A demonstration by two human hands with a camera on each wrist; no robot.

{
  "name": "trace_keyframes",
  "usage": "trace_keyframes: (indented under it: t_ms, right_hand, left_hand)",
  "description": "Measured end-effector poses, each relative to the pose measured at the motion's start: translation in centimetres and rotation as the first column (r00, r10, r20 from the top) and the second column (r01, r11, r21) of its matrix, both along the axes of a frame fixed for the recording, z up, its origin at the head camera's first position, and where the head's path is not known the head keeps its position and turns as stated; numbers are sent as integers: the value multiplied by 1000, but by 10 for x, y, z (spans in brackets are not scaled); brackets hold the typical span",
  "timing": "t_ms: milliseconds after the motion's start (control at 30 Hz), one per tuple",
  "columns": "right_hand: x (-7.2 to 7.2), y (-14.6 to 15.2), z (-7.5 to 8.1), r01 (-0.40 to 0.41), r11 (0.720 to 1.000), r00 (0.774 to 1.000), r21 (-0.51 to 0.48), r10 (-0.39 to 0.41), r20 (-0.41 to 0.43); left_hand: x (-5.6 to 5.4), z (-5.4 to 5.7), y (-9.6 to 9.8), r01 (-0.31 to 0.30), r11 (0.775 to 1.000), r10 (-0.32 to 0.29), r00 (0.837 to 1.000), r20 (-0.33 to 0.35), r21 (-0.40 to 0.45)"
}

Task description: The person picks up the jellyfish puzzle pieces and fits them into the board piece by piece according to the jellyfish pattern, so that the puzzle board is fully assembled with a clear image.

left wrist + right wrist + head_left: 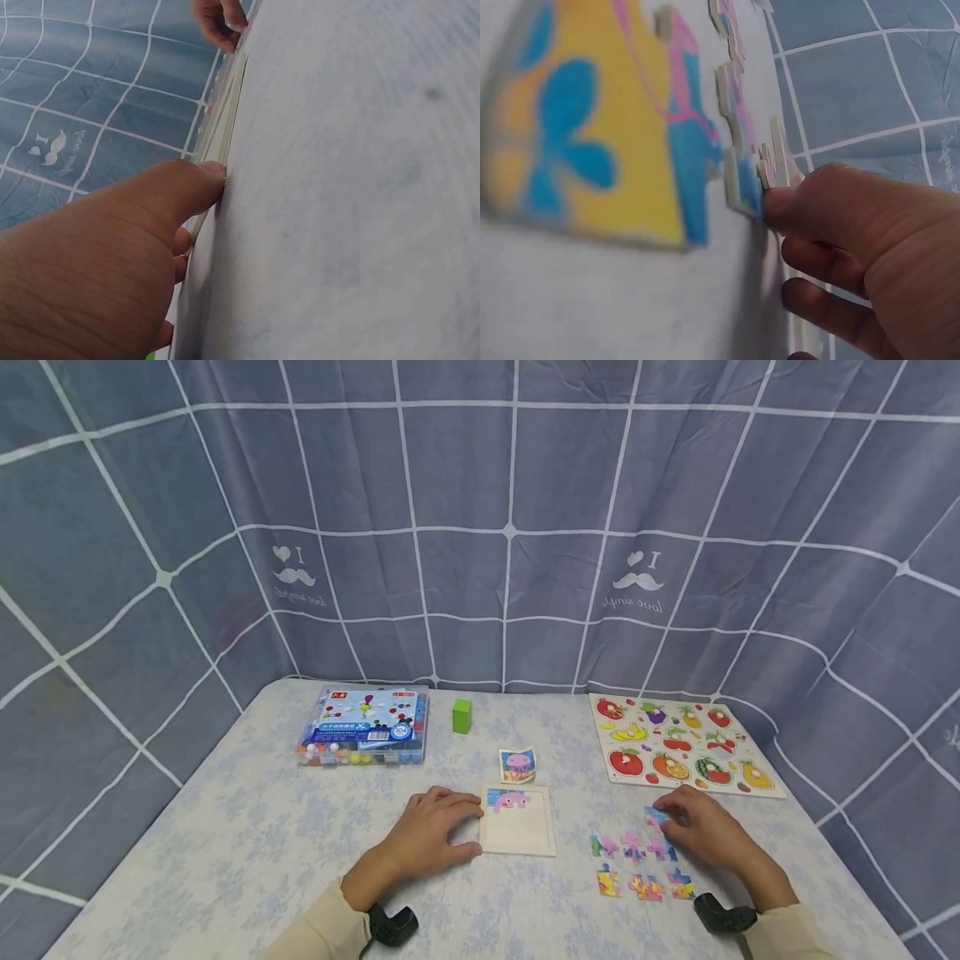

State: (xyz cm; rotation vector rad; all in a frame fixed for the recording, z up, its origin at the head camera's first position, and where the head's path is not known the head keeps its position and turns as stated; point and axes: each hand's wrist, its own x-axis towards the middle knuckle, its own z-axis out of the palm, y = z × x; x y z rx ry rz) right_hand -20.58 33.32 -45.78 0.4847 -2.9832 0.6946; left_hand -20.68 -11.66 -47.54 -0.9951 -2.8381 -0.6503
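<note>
A pale square puzzle tray lies mid-table, with joined pieces showing a pink creature in its upper left corner. My left hand rests against the tray's left edge, thumb and fingers spread along it. At the right, my right hand pinches a blue-and-pink puzzle piece between thumb and fingers, low over the table. Nearer me, several loose puzzle pieces lie in rows. In the right wrist view, a yellow-and-blue piece looms close, and the thumb overlaps the farther pieces.
Just behind the tray is a small picture card with a pink jellyfish. A green block and a clear box of model parts stand at back left. The fruit puzzle board lies beyond my right hand, before a grey-blue curtain.
</note>
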Motion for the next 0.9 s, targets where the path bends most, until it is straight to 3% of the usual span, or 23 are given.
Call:
trace_keyframes:
  t_ms: [267,500,667,900]
  right_hand:
    - [-15,-29,8,-73,996,997,-61,72,-21]
    - [-32,-85,15,-241,963,970,-122,237,-50]
    - [-41,-120,10,-294,950,955,-106,290,-54]
    - [-46,-151,1,-276,961,959,8,276,-68]
  left_hand:
    - [-1,-1,1,7,1000,-7,1000,12,-2]
    - [-2,0,0,8,1000,-8,1000,-5,-6]
    - [-1,-2,2,7,1000,-7,1000,-2,-8]
    - [1,-1,0,-1,1000,1,1000,-14,-15]
